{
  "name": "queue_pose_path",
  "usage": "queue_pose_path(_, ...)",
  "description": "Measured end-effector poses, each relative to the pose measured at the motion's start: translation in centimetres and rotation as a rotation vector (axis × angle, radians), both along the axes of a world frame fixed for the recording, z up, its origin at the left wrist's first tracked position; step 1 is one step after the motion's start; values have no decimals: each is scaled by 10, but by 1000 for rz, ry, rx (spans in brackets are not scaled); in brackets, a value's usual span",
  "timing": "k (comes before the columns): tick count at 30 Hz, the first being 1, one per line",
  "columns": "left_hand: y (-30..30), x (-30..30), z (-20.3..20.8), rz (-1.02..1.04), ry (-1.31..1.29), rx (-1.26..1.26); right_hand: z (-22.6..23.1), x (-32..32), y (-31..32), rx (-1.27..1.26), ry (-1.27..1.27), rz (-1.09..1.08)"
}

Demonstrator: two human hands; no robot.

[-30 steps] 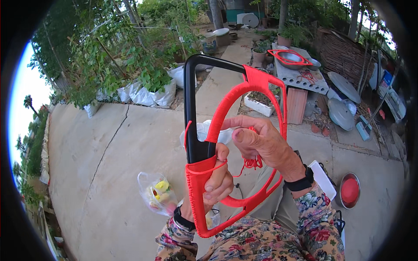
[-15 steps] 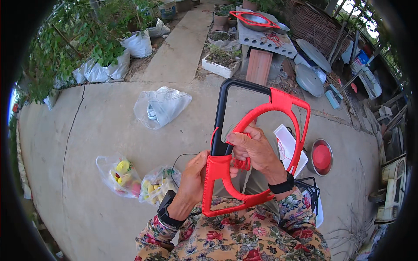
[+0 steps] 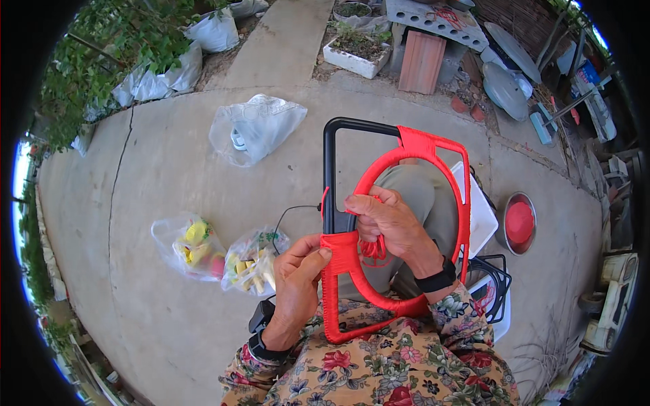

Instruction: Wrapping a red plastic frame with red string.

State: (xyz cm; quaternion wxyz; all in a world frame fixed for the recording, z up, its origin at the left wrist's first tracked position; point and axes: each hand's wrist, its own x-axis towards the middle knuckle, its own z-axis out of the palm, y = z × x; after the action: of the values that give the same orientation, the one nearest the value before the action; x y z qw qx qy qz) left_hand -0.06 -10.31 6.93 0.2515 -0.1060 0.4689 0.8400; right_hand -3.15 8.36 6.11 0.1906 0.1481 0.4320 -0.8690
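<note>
Over my lap is a black frame point(image 3: 330, 162), a rounded rectangle with a ring inside it. Red cord wraps the ring and most of the rectangle; the upper left bars are bare black. My left hand point(image 3: 298, 274) grips the frame's left side, thumb pressed on the edge of the wide red wrapping point(image 3: 340, 250). My right hand point(image 3: 393, 227) is closed round the ring's left part, with a bundle of loose red cord point(image 3: 372, 252) hanging below its fingers. Its grip hides part of the ring. A short red cord end stands up beside the left bar.
Left of me lie two clear bags, one with yellow and pink pieces point(image 3: 196, 247), one with pale yellow pieces point(image 3: 249, 267). Farther ahead is another plastic bag point(image 3: 258, 128). At right are a metal bowl with red contents point(image 3: 519, 223), a white box point(image 3: 479, 210) and black frames point(image 3: 497, 287).
The view has tilted down. The frame is turned slightly more upright, and my left thumb now presses on the red wrapping's edge. My right hand keeps its grip.
</note>
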Motion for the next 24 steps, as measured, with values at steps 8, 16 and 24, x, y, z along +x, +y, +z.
queue_pose_path(8,-1,-20,-8,48,2,-185,-10,-3,-3,71,-19,41)
queue_pose_path(16,-9,-33,-3,-96,-108,-68,-5,7,2,172,90,188)
queue_pose_path(24,-27,-13,-9,-105,-39,60,-11,10,1,212,86,229)
